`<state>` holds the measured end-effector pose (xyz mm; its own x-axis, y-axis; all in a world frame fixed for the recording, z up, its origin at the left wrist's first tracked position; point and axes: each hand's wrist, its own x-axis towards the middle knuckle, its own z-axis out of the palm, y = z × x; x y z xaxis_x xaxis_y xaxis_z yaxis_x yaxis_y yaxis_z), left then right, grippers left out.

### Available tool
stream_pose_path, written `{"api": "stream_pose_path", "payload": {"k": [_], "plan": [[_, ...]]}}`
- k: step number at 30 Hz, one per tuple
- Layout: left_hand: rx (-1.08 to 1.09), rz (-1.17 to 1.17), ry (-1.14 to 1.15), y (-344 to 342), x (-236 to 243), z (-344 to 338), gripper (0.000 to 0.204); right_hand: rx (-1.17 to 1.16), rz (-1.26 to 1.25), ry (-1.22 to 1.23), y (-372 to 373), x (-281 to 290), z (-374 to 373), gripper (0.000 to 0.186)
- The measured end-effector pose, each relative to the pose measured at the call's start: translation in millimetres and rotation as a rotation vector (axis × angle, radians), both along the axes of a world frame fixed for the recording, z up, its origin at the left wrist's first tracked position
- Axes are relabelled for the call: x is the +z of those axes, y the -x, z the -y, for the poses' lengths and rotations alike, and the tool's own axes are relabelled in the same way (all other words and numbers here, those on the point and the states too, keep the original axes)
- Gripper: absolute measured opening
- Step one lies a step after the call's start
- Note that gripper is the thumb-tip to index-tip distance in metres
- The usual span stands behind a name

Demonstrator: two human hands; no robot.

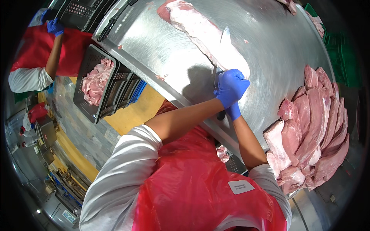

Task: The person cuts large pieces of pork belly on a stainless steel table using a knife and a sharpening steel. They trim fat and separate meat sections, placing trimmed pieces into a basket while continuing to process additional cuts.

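A long pale slab of meat (185,19), probably a loin, lies across the steel table and runs down toward my hands. My left hand (232,85), in a blue glove, is closed in a fist at the slab's near end. Just beneath it sits my right hand (233,111), also gloved; its fingers are hidden behind the left. Beside the fist's left edge is a narrow metal blade (216,77), and a black handle end (221,115) pokes out below. Whichever hand grips it is hidden. A pale pointed shape (226,36), blade-like, stands out against the slab in the glare.
Long cuts of red meat (312,119) are piled at the table's right. A grey crate (79,90) of meat pieces stands left, below the table edge. Beyond it works a person in a red apron (73,50). Green crates (341,57) are at far right. A black-handled tool (110,29) lies along the edge.
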<state>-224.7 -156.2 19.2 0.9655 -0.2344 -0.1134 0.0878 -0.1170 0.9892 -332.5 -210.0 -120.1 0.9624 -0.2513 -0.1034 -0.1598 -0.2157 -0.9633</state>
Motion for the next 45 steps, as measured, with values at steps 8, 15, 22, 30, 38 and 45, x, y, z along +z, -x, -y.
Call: {"api": "stream_pose_path", "payload": {"k": [8, 15, 22, 30, 38, 45], "plan": [[-0.177, -0.272, 0.127, 3, 30, -1, 0.010, -0.067, -0.275, -0.122, -13, 84, -54, 0.069], [-0.179, -0.102, -0.238, -22, 112, -45, 0.008, -0.167, -0.308, -0.068, -102, 111, -82, 0.074], [-0.328, -0.399, 0.384, -26, 83, -60, 0.006, -0.226, -0.178, -0.138, -80, 78, -98, 0.069], [-0.500, -0.257, 0.655, -40, 136, -101, 0.014, -0.212, -0.107, -0.134, -216, 88, -138, 0.066], [-0.377, -0.155, 0.670, -129, 157, -281, 0.025, 0.258, -0.044, 0.222, -225, 74, -204, 0.062], [0.116, 0.064, 1.203, -125, 181, -587, 0.041, 0.225, -0.016, 0.286, -164, 103, -127, 0.057]]}}
